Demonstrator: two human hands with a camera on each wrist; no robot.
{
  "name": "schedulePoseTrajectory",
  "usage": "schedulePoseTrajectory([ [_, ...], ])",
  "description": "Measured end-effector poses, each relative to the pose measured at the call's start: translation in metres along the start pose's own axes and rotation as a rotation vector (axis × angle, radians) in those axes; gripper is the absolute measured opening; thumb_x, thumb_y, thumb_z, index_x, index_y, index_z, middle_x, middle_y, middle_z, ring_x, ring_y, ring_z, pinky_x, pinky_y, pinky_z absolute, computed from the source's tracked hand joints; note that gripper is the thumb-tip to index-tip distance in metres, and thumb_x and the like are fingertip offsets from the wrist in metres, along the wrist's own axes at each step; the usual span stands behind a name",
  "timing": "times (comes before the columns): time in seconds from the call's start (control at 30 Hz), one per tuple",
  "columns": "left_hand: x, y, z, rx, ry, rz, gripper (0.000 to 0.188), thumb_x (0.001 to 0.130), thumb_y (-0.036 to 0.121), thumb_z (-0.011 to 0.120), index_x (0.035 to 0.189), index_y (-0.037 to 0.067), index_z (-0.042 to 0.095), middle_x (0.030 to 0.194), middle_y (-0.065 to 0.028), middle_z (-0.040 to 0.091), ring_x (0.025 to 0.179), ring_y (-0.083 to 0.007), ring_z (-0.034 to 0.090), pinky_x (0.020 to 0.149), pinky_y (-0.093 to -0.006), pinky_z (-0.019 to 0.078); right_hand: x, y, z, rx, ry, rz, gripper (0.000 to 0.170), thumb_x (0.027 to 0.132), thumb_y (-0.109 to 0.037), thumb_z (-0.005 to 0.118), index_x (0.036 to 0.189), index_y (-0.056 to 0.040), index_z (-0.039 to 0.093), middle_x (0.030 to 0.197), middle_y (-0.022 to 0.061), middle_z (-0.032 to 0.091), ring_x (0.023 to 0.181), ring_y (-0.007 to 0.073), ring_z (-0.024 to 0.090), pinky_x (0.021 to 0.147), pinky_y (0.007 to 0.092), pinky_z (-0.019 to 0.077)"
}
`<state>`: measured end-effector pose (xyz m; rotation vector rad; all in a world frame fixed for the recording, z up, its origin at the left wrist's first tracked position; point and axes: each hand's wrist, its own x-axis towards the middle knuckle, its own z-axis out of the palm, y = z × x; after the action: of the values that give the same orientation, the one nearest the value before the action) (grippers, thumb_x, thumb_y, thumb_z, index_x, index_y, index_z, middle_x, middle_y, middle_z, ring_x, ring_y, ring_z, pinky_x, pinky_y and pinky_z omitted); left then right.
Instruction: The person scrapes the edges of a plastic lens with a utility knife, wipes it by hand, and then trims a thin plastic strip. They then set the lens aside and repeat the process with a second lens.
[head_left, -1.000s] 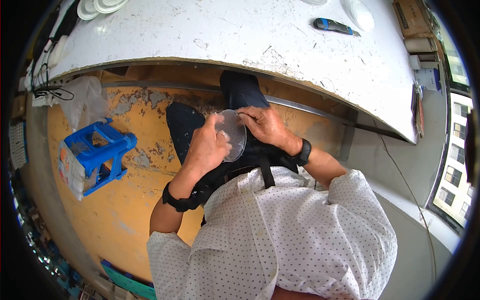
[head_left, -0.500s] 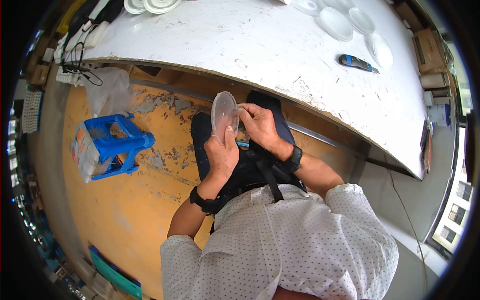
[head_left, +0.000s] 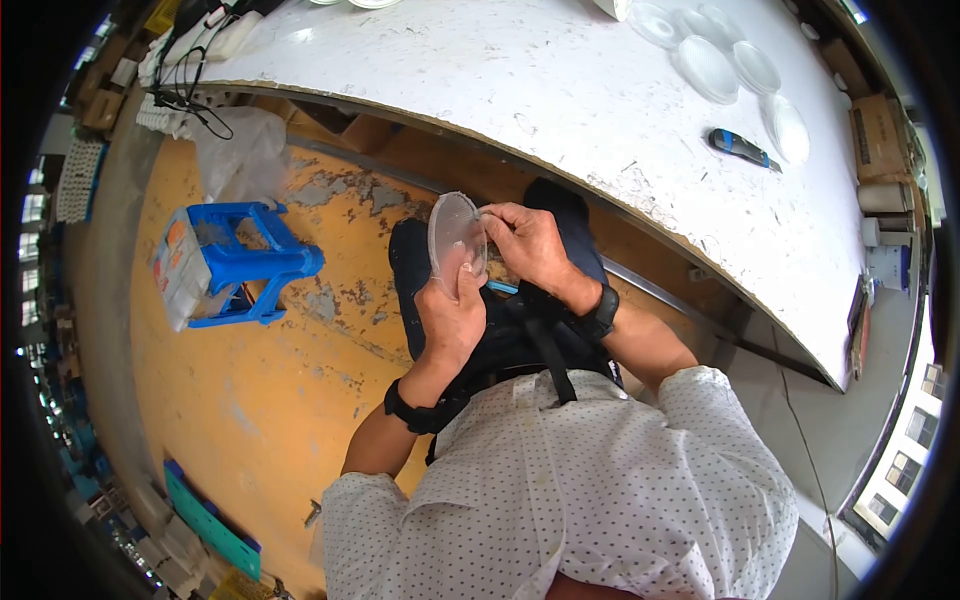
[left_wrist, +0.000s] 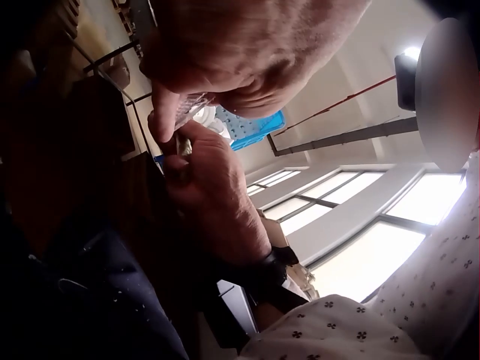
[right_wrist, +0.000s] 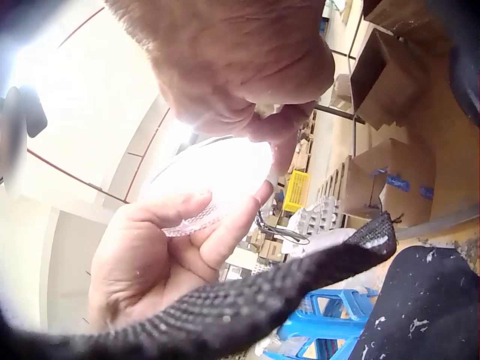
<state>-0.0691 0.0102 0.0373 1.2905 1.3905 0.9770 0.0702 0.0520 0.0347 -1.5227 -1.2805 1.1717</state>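
Observation:
In the head view a round, see-through plastic disc (head_left: pixel 455 232) with a pale rim stands tilted above the person's lap. My left hand (head_left: pixel 452 318) grips its lower part, thumb on the near face and fingers behind. At the disc's right edge my right hand (head_left: pixel 537 248) pinches the rim between thumb and curled forefinger. The right wrist view shows the disc (right_wrist: pixel 214 176) glaring white, its edge ridged near the left thumb. In the left wrist view my left hand (left_wrist: pixel 255 52) hides most of the disc, with the right fingertips close by.
Ahead is a white, scuffed table (head_left: pixel 560 110) with a chipped front edge. On it lie a blue-and-black utility knife (head_left: pixel 742 148) and several clear discs (head_left: pixel 707 70). A blue plastic stool (head_left: pixel 245 262) stands on the left, near a clear plastic bag (head_left: pixel 238 155).
My left hand has shifted its grip to the disc's lower part, and the disc has tilted more edge-on. The right hand stays at its right rim. The head view has turned, showing more discs.

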Motion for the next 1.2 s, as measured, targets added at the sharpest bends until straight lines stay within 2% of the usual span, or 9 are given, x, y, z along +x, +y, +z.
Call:
schedulePoseTrajectory([
  [0.1, 0.001, -0.001, 0.002, 0.015, 0.087, 0.116, 0.026, 0.090, 0.005, 0.049, 0.110, -0.011, 0.056, 0.091, -0.0225, 0.066, 0.079, -0.0261, 0.069, 0.068, -0.0313, 0.0563, 0.001, -0.001, -0.001, 0.003, -0.017, -0.053, 0.021, 0.088, -0.012, 0.056, 0.097, 0.0037, 0.065, 0.077, 0.0137, 0.069, 0.067, 0.0168, 0.067, 0.061, 0.0284, 0.0523],
  [0.3, -0.004, 0.015, -0.016, -0.004, -0.043, -0.111, 0.029, 0.089, -0.004, 0.043, 0.116, -0.016, 0.048, 0.106, -0.0234, 0.060, 0.091, -0.0275, 0.065, 0.075, -0.0333, 0.0586, 0.003, -0.005, 0.001, 0.010, -0.086, -0.128, 0.019, 0.087, -0.010, 0.055, 0.095, 0.0035, 0.066, 0.077, 0.0146, 0.068, 0.069, 0.0201, 0.068, 0.063, 0.0294, 0.0530],
  [0.4, -0.008, 0.019, -0.018, -0.058, -0.015, -0.168, 0.028, 0.088, -0.005, 0.042, 0.113, -0.017, 0.048, 0.105, -0.0254, 0.060, 0.091, -0.0286, 0.065, 0.074, -0.0337, 0.0589, 0.006, -0.008, 0.001, 0.008, -0.147, -0.168, 0.019, 0.090, -0.011, 0.055, 0.100, 0.0036, 0.064, 0.076, 0.0090, 0.069, 0.051, 0.0078, 0.058, 0.045, 0.0236, 0.0469],
  [0.47, -0.011, 0.021, -0.018, -0.094, 0.000, -0.183, 0.028, 0.088, -0.005, 0.042, 0.113, -0.017, 0.048, 0.105, -0.0257, 0.060, 0.091, -0.0291, 0.065, 0.074, -0.0340, 0.0590, 0.007, -0.007, 0.003, 0.006, -0.140, -0.240, 0.018, 0.086, -0.009, 0.056, 0.095, 0.0023, 0.066, 0.077, 0.0145, 0.068, 0.069, 0.0220, 0.068, 0.063, 0.0303, 0.0531],
  [0.7, -0.015, 0.021, -0.030, -0.199, -0.084, -0.278, 0.029, 0.088, -0.006, 0.042, 0.114, -0.017, 0.047, 0.105, -0.0264, 0.059, 0.090, -0.0316, 0.065, 0.072, -0.0360, 0.0598, 0.010, -0.006, 0.004, -0.016, -0.198, -0.295, 0.018, 0.086, -0.010, 0.057, 0.095, 0.0033, 0.066, 0.075, 0.0156, 0.067, 0.069, 0.0255, 0.068, 0.062, 0.0326, 0.0534],
  [0.8, -0.014, 0.022, -0.039, -0.198, -0.154, -0.317, 0.028, 0.087, -0.006, 0.042, 0.113, -0.017, 0.047, 0.104, -0.0266, 0.059, 0.088, -0.0312, 0.066, 0.071, -0.0364, 0.0601, 0.010, -0.005, 0.002, -0.088, -0.229, -0.328, 0.019, 0.088, -0.010, 0.058, 0.099, 0.0027, 0.065, 0.076, 0.0124, 0.068, 0.064, 0.0142, 0.065, 0.059, 0.0276, 0.0522],
  [0.87, -0.013, 0.028, -0.043, -0.213, -0.184, -0.369, 0.028, 0.087, -0.005, 0.043, 0.112, -0.017, 0.047, 0.104, -0.0260, 0.059, 0.087, -0.0307, 0.066, 0.071, -0.0360, 0.0599, 0.009, -0.011, 0.003, -0.085, -0.225, -0.348, 0.018, 0.085, -0.011, 0.057, 0.093, 0.0031, 0.066, 0.076, 0.0169, 0.067, 0.068, 0.0294, 0.067, 0.062, 0.0335, 0.0536],
  [1.0, -0.007, 0.028, -0.060, -0.216, -0.226, -0.492, 0.026, 0.087, -0.003, 0.046, 0.110, -0.016, 0.050, 0.101, -0.0243, 0.061, 0.086, -0.0297, 0.066, 0.070, -0.0356, 0.0593, 0.010, -0.003, 0.014, -0.052, -0.240, -0.361, 0.018, 0.086, -0.011, 0.057, 0.093, 0.0034, 0.066, 0.075, 0.0167, 0.066, 0.068, 0.0281, 0.067, 0.062, 0.0334, 0.0533],
  [1.2, -0.001, -0.004, -0.048, -0.102, 0.220, -0.023, 0.030, 0.085, -0.005, 0.054, 0.114, -0.012, 0.051, 0.100, -0.0158, 0.062, 0.086, -0.0220, 0.064, 0.074, -0.0353, 0.0579, 0.012, 0.004, 0.045, 0.103, -0.083, -0.220, 0.019, 0.086, -0.013, 0.057, 0.093, 0.0025, 0.066, 0.072, 0.0149, 0.066, 0.065, 0.0221, 0.067, 0.062, 0.0312, 0.0516],
])
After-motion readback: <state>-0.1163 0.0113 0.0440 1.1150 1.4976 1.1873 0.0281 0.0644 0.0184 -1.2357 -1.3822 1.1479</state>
